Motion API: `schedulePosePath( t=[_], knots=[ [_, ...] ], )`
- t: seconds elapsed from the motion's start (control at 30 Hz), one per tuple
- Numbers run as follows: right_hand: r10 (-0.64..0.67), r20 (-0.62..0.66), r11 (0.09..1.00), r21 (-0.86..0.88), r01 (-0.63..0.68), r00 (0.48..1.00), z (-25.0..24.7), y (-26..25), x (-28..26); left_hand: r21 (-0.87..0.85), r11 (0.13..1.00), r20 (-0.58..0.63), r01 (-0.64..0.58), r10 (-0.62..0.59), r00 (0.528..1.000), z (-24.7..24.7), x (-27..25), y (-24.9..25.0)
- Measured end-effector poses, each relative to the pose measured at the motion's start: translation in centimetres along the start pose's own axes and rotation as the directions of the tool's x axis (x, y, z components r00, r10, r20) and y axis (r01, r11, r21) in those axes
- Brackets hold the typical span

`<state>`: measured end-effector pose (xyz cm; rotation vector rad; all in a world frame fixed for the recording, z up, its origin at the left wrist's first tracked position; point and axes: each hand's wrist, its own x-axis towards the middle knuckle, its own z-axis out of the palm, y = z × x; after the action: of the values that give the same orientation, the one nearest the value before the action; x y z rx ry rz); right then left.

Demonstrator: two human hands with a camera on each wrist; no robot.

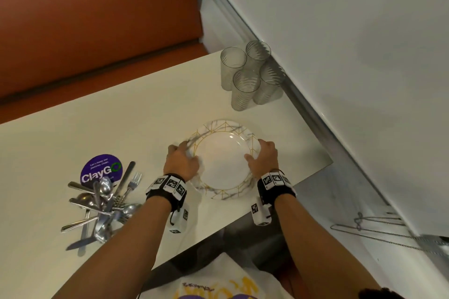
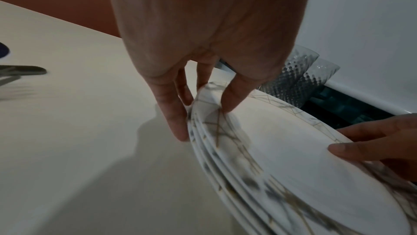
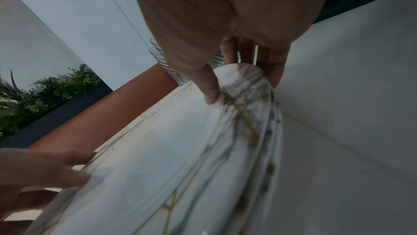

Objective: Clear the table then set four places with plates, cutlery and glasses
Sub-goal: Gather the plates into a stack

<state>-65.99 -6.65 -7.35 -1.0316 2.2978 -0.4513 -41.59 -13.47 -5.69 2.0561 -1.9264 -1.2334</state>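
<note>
Cream table (image 1: 73, 143) beside an orange bench (image 1: 97, 19), white wall at right.
Both hands grip the stack of plates (image 1: 224, 160) near the table's corner: left hand (image 1: 181, 161), right hand (image 1: 264, 159). Four glasses (image 1: 250, 75) cluster just beyond; cutlery (image 1: 104, 204) lies heaped on a purple sticker (image 1: 100, 167).

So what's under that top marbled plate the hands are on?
More plates of the same pattern are stacked beneath the top plate, their rims showing at the edge. The exact count and their centres are hidden.

Both bare forearms wear black wrist straps (image 1: 167, 187) carrying white blocks printed with black square-patterned marker tags (image 1: 261, 213).
</note>
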Motion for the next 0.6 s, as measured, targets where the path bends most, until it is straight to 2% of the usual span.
schedulePosePath(
  t=[0.1,0.17,0.37,0.43,0.6],
  knots=[
    [-0.004,-0.076,1.0,-0.003,0.003,0.997,-1.0,0.8,0.7,0.041,0.998,0.072,-0.038,0.035,0.997,0.4,0.2,0.7],
    [-0.006,-0.139,1.0,-0.014,0.004,0.99,-1.6,1.2,1.1,0.034,0.998,0.079,-0.059,0.056,0.995,0.8,0.3,1.3],
    [-0.021,-0.271,0.988,-0.154,-0.022,0.962,-3.2,1.5,1.1,-0.111,0.991,-0.042,-0.079,0.075,0.996,2.3,0.6,3.2],
    [-0.063,-0.279,0.979,-0.206,0.005,0.958,-3.2,1.9,0.4,-0.116,0.991,-0.03,-0.067,0.064,0.997,2.9,0.6,3.3],
    [-0.1,-0.199,0.965,-0.258,0.046,0.975,-3.2,2.9,0.0,-0.156,0.988,0.02,-0.01,0.013,1.0,3.9,0.7,3.3]
  ],
)
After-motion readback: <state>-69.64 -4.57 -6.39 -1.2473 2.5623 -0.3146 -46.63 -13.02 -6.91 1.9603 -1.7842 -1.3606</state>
